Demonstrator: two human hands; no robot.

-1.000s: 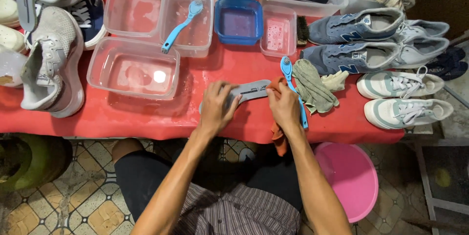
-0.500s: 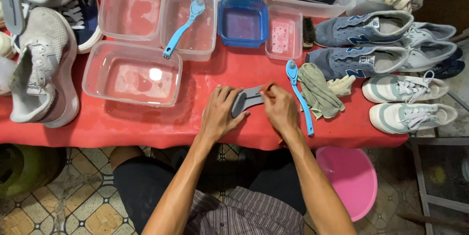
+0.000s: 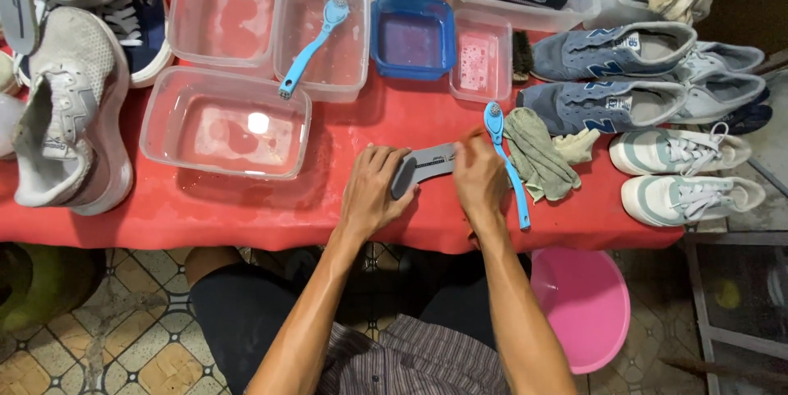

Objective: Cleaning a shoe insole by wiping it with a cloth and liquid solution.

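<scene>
My left hand (image 3: 373, 190) and right hand (image 3: 480, 178) have drawn closer together, both grasping the grey insole (image 3: 423, 167) at the red tabletop's (image 3: 246, 214) near edge, a blue brush (image 3: 505, 157) just beside at 3 o'clock. Water-filled tubs (image 3: 226, 124) stand at 10 o'clock; tiled floor below.

The person's arms are bare from the elbows down to the left hand (image 3: 373, 194) and the right hand (image 3: 480, 182), with no watch, ring or glove visible on either. At six o'clock in the view, a striped garment in grey and dark tones covers the torso. Dark shorts or trousers cover the lap and thighs toward seven o'clock.
</scene>
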